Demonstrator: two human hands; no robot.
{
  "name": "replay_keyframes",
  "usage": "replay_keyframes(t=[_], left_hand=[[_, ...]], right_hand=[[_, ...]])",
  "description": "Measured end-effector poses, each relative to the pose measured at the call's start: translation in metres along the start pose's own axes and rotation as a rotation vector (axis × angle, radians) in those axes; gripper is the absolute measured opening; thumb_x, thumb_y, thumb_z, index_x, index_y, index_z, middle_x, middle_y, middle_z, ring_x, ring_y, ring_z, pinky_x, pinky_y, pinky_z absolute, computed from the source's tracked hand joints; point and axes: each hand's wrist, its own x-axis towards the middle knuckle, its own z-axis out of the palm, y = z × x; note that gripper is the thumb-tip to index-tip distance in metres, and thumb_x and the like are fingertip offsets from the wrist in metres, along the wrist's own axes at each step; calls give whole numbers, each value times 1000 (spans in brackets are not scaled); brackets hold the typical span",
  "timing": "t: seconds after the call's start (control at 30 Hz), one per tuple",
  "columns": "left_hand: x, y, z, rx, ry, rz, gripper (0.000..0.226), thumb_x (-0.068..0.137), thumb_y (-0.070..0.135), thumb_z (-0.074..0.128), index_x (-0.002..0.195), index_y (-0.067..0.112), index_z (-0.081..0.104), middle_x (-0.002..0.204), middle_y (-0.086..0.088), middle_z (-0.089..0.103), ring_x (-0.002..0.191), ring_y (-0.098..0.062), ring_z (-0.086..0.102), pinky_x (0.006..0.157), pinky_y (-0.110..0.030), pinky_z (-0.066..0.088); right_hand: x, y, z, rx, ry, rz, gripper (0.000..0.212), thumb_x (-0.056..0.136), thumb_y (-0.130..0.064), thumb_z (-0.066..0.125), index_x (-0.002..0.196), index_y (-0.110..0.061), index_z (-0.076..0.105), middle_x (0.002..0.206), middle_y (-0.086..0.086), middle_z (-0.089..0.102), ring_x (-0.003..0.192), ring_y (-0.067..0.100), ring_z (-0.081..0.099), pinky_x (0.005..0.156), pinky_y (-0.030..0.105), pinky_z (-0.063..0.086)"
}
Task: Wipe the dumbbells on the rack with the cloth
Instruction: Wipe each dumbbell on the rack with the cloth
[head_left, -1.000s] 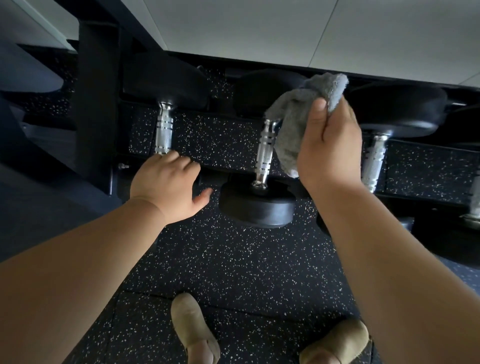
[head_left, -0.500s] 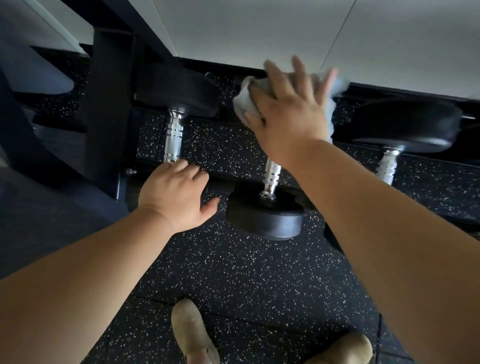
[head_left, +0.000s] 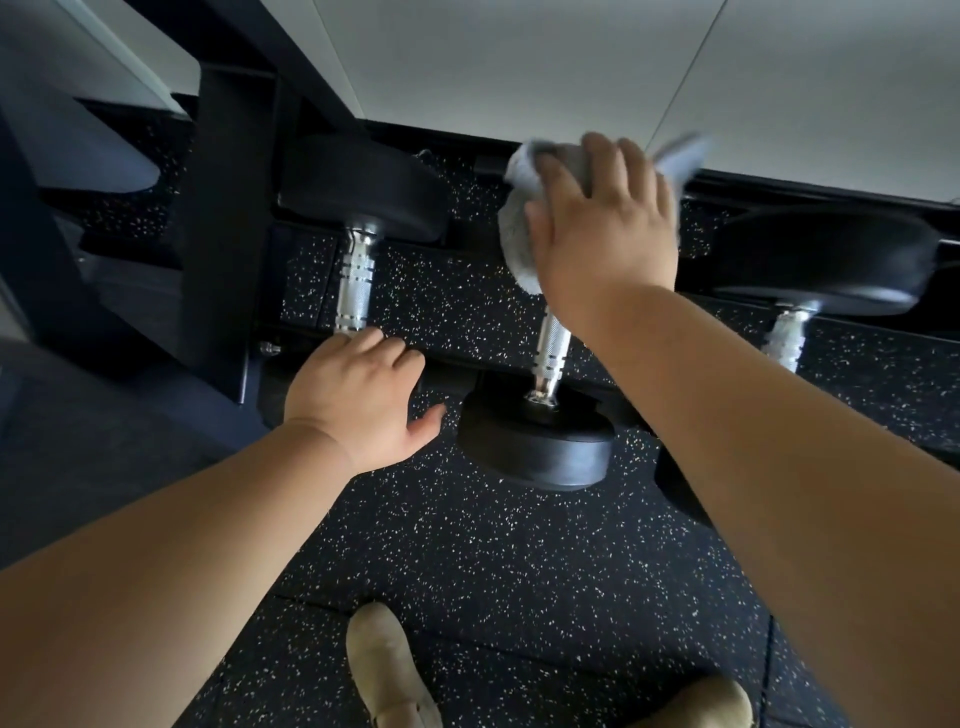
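While the right hand (head_left: 605, 234) lies flat with fingers spread over the grey cloth (head_left: 511, 228), it presses that cloth onto the far head of the middle dumbbell (head_left: 540, 441); the head itself is hidden under cloth and palm. Cloth edges show to the left of the hand and past the fingertips, one corner blurred. Middle dumbbell sits on the rack (head_left: 228, 218), knurled silver handle (head_left: 551, 348) running toward the camera, near black head hanging over the front rail.

Left hand (head_left: 358, 400) rests on the rack's front rail, fingers loosely bent over the edge, thumb out to the side, holding nothing. It sits just below the handle of the left dumbbell (head_left: 363, 197), whose near head is hidden behind the hand.

Right dumbbell (head_left: 826, 260) rests farther right on the same rack, its handle partly blurred and cut off by the right forearm.

Floor (head_left: 493, 561) is black rubber with pale flecks. Two tan shoes (head_left: 384, 670) show at the bottom edge. Pale wall panels (head_left: 519, 62) behind the rack.
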Motion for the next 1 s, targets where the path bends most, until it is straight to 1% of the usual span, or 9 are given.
replay_keyframes(t=[0.07, 0.13, 0.2, 0.27, 0.43, 0.63, 0.73, 0.9, 1.0], left_hand=[[0, 0, -1, 3, 2, -1, 54, 89, 67, 46, 83, 15, 61, 78, -2, 59, 83, -28, 54, 73, -42, 42], [0, 0, 0, 11, -3, -2, 54, 89, 67, 47, 84, 15, 61, 78, -2, 59, 83, -28, 54, 73, -42, 42], [0, 0, 0, 11, -5, -3, 54, 89, 66, 48, 84, 15, 62, 78, -2, 59, 83, -28, 54, 73, -42, 42], [0, 0, 0, 5, -6, 1, 53, 88, 66, 48, 84, 14, 62, 78, -2, 59, 83, -29, 54, 73, -42, 41], [0, 0, 0, -1, -8, -7, 54, 88, 66, 46, 84, 15, 61, 78, -2, 59, 83, -28, 54, 73, -42, 42], [-1, 0, -1, -21, -21, -13, 53, 89, 69, 48, 86, 18, 61, 82, 0, 62, 87, -26, 55, 75, -41, 42], [-1, -1, -2, -67, -10, -8, 53, 89, 69, 45, 87, 19, 61, 82, 0, 62, 87, -26, 55, 78, -42, 44], [-7, -8, -16, -171, -52, 54, 51, 93, 65, 38, 92, 21, 63, 89, 3, 63, 92, -24, 56, 81, -42, 47], [-13, -23, -31, -278, -23, 82, 45, 97, 59, 39, 94, 22, 64, 89, 7, 61, 92, -21, 54, 85, -40, 46]], right_hand=[[-5, 19, 1, 51, 12, -95, 57, 101, -60, 41, 151, -34, 46, 161, 9, 36, 148, 38, 32, 117, 60, 33], [-10, 38, 3, 322, -47, 124, 72, 88, -75, 51, 152, -46, 38, 165, 2, 28, 150, 35, 27, 104, 60, 49], [-16, 46, 5, 718, -78, 430, 80, 79, -84, 57, 149, -53, 36, 159, -3, 33, 144, 28, 39, 69, 28, 62], [-17, 39, 7, 845, -72, 545, 74, 86, -78, 57, 149, -44, 39, 150, -1, 41, 126, 19, 53, 58, 8, 52], [-11, 9, 9, 646, -42, 594, 57, 103, -60, 38, 149, -27, 34, 156, 9, 26, 130, 37, 46, 104, 56, 49], [-25, -32, -4, 331, -159, 513, 70, 109, -34, 33, 165, -8, -2, 170, 21, -12, 157, 43, -9, 126, 59, 12], [-39, -56, 2, 228, -131, 302, 72, 106, -25, 38, 164, 0, 3, 169, 24, -14, 155, 44, -17, 127, 57, -6], [-48, -97, -18, 254, -86, 97, 71, 106, -26, 44, 165, -7, 10, 173, 12, -5, 160, 30, -5, 128, 38, 8], [-52, -118, -41, 377, -170, 143, 65, 108, -28, 40, 165, -16, 13, 174, 1, 0, 154, 29, 27, 111, 37, 40]])
